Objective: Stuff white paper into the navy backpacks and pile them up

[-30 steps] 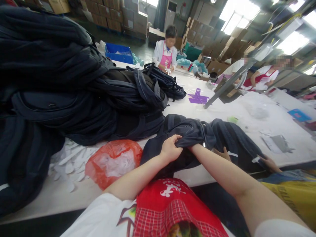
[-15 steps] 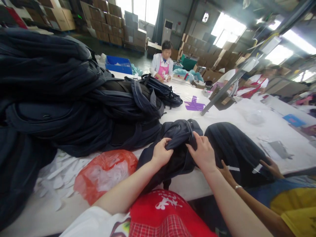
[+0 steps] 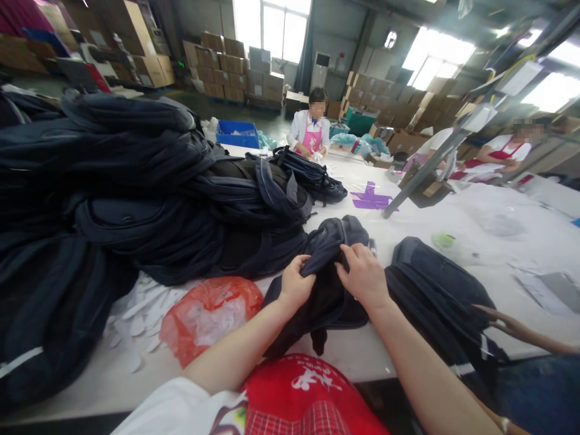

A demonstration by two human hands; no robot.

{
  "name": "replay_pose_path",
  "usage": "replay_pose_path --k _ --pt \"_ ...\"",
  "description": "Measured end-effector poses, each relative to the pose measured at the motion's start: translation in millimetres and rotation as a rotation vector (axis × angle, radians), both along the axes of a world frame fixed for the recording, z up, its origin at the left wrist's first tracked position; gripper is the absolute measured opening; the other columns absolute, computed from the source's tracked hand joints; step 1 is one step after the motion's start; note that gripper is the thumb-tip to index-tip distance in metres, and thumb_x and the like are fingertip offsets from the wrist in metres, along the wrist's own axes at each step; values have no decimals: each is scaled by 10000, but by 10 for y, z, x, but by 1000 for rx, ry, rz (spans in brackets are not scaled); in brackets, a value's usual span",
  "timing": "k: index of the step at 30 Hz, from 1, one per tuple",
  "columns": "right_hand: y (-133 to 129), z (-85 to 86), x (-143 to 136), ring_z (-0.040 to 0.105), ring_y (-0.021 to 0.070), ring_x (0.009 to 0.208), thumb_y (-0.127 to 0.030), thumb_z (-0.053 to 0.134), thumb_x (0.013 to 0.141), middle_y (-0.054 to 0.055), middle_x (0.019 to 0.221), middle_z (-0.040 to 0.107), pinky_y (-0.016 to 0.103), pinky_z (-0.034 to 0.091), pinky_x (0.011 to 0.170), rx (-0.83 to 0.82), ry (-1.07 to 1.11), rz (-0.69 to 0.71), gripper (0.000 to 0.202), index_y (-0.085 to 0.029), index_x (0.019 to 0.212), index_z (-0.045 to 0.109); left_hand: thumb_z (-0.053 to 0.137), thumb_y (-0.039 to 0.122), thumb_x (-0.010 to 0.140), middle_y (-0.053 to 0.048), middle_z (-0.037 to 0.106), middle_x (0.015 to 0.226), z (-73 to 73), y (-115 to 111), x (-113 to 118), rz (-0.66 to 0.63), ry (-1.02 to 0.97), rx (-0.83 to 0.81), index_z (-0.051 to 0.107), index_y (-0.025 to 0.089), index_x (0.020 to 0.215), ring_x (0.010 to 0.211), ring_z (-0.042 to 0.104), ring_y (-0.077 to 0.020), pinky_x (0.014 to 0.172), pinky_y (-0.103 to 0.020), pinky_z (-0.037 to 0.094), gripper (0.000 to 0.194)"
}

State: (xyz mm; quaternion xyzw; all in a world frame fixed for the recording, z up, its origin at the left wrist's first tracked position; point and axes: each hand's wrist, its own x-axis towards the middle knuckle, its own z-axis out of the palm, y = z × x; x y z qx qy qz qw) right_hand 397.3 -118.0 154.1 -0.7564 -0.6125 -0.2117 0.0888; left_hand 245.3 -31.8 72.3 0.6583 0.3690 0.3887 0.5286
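Observation:
A dark navy backpack lies on the white table right in front of me. My left hand pinches a fold of its fabric on the left side, thumb and fingers closed on the cloth. On the other side of that fold, my right hand grips the backpack's edge with bent fingers; the fingertips are partly hidden in the dark cloth. Between the two hands the fabric is bunched up. Just left of my left forearm sits a red plastic bag with whitish material inside.
A high pile of navy backpacks covers the table's left. White strips lie before it. At right, a co-worker's hand is by another backpack. A slanted metal pole and purple tape are beyond; a person in a pink apron works opposite.
The view has turned left. Both my hands stay on the backpack, the right one slightly closer to the fold. The co-worker's backpack has shifted and one hand has left its near side.

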Motion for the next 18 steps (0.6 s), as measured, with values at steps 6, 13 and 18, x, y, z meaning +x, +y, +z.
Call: replay_pose_path --k 6,13,18 --pt "203 -19 -53 534 228 843 -207 464 958 97 903 584 326 422 690 -9 -78 59 185 -153 1055 611 593 99 720 -32 722 892 -21 5 -54 51 -127 -83 612 171 1035 823 678 -176 782 -289 519 324" --pt "337 158 -146 559 240 754 -18 398 884 132 841 572 315 403 593 -80 -218 -32 239 -113 956 604 613 136 733 -38 718 891 -5 56 -71 141 -196 -116 609 168 1017 842 678 -176 808 -295 522 285" --pt "429 310 -11 596 215 740 -82 459 915 90 826 596 302 377 576 -119 -162 29 189 -163 831 608 609 141 744 -42 711 896 37 58 -120 138 -201 -111 594 162 1014 849 672 -172 810 -289 513 271"
